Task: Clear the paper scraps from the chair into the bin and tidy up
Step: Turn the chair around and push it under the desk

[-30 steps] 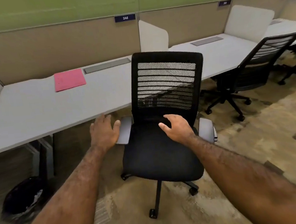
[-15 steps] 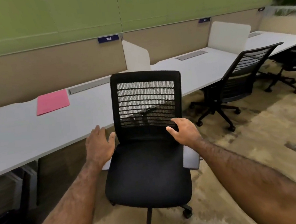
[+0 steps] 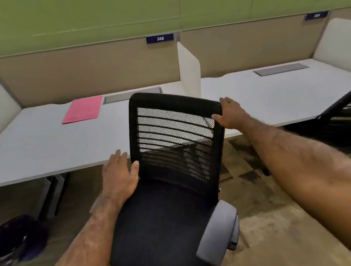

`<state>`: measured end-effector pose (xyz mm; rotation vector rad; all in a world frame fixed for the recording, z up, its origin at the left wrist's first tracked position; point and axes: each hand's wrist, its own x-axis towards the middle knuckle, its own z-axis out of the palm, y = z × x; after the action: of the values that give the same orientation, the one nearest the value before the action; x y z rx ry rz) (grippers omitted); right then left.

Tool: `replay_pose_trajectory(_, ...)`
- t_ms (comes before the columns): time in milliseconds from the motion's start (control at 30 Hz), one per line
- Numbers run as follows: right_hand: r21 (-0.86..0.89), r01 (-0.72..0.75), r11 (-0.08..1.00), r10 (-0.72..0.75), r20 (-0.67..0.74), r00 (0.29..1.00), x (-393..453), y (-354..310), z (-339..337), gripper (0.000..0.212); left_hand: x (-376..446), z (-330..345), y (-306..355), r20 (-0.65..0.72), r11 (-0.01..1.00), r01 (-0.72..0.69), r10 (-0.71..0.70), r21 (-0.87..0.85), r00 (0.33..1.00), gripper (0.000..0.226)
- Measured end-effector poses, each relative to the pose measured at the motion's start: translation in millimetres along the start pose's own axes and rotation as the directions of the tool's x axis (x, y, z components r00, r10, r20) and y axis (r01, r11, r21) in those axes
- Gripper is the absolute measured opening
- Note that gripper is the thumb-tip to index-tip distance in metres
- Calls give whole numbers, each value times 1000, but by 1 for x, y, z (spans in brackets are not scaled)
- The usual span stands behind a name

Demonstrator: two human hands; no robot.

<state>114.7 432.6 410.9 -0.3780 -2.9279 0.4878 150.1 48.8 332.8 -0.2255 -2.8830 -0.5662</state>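
Note:
A black office chair (image 3: pixel 158 226) with a mesh back and grey armrests stands in front of me, close to the white desk (image 3: pixel 32 151). Its seat is bare; I see no paper scraps on it. My left hand (image 3: pixel 118 177) lies flat over the chair's left side by the base of the backrest, hiding that armrest. My right hand (image 3: pixel 228 115) grips the upper right corner of the mesh back. A black bin (image 3: pixel 15 240) with a dark liner sits on the floor under the desk at lower left.
A pink folder (image 3: pixel 82 109) lies on the desk near the beige partition. A white divider (image 3: pixel 188 67) separates two desk places. A second black chair (image 3: pixel 348 114) stands at the right edge. Desk legs (image 3: pixel 52 194) stand beside the bin. The floor is patterned carpet.
My right hand rose from the seat's rear to the top right corner of the backrest. The chair has turned and sits closer to the desk. My view shifted right and nearer.

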Motion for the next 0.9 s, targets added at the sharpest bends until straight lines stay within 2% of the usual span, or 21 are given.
replay_pose_trajectory(100, 11, -23, 1000, 22, 105, 994, 36, 12, 5, 54, 6, 11, 37, -25, 1000, -9, 8, -24, 1000, 57)
replay_pose_trajectory(200, 14, 7, 1000, -8, 84, 996, 51, 17, 15, 44, 4, 26, 69, -17, 998, -49, 49, -28, 999, 56)
replay_pose_trajectory(300, 6, 24, 1000, -24, 13, 1000, 53, 20, 20, 43, 1, 47, 108, 26, 992, -121, 123, -45, 992, 57)
replay_pose_trajectory(500, -33, 46, 998, -46, 4, 999, 39, 32, 8, 52, -4, 83, 200, 202, 960, -233, 262, -153, 944, 66)
replay_pose_trajectory(633, -102, 73, 992, -70, 33, 997, 15, 55, -8, 54, -18, 104, 241, 338, 956, -171, 246, -237, 908, 73)
replay_pose_trajectory(767, -125, 59, 990, -48, 87, 995, -24, 79, -29, 54, -39, 114, 265, 381, 957, -82, 188, -277, 905, 77)
replay_pose_trajectory(900, -193, 68, 979, -43, 129, 991, -73, 85, -44, 56, -71, 118, 280, 404, 973, -55, 144, -225, 903, 76)
